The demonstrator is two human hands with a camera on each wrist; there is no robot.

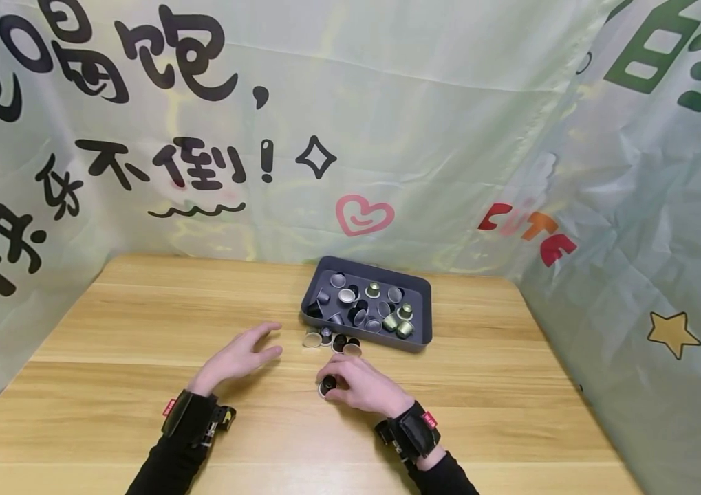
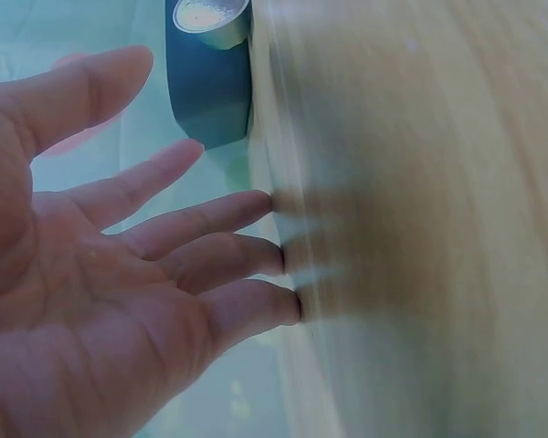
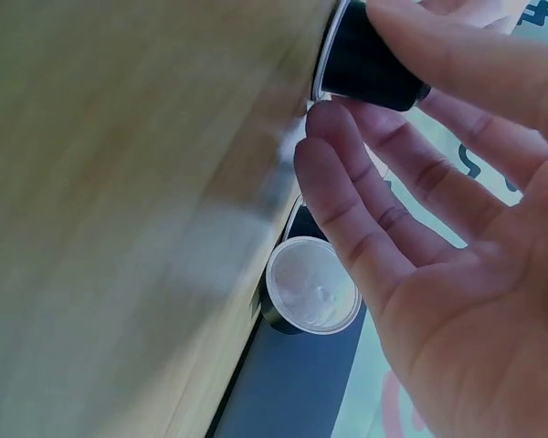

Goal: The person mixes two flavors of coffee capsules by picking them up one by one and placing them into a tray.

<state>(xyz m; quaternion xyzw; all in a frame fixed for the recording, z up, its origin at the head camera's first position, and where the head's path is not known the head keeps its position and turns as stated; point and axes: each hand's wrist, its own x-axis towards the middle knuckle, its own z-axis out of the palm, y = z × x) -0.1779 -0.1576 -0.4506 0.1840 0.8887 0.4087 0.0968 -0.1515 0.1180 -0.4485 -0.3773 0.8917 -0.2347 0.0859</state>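
Note:
My right hand (image 1: 365, 386) pinches a black coffee capsule (image 1: 328, 385) between thumb and fingers, low over the wooden table (image 1: 276, 433). In the right wrist view that capsule (image 3: 370, 59) is held with its rim toward the tabletop. Just beyond this hand, several capsules lie in a cluster, among them one with a pale lid (image 1: 311, 339) and a black one (image 1: 339, 343). My left hand (image 1: 235, 359) hovers to the left of the cluster, its fingers spread and relaxed, holding nothing. In the left wrist view its palm (image 2: 91, 301) shows bare.
Behind the cluster stands a dark grey tray (image 1: 381, 339) holding several capsules, black, grey and green, such as a green one (image 1: 373, 289). A pale printed fabric sheet (image 1: 437, 137) hangs behind the table and along its sides.

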